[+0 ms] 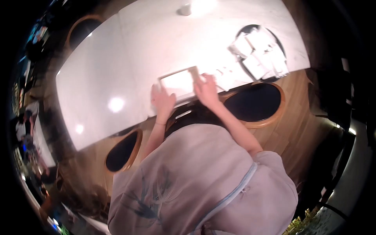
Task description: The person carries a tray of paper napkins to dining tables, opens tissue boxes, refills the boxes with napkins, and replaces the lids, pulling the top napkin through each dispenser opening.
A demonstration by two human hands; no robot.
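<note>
A shallow rectangular white piece (178, 83) with a pale brown edge, perhaps a box or its lid, lies at the near edge of the white table (98, 70). My left hand (163, 101) is at its left side, fingers stretched and thumb apart. At the right side, the fingers of my right hand (206, 91) bend over the brownish edge and grip it. Motion blur and glare hide the exact contact. Small white bits (223, 71) lie just right of my right hand.
A round dark tray (279, 43) with several white packets (260, 58) stands at the table's right. A small whitish cup (185, 9) is at the far side. Dark-seated wooden chairs (254, 102) (123, 150) border the near edge, and another chair (84, 31) stands far left.
</note>
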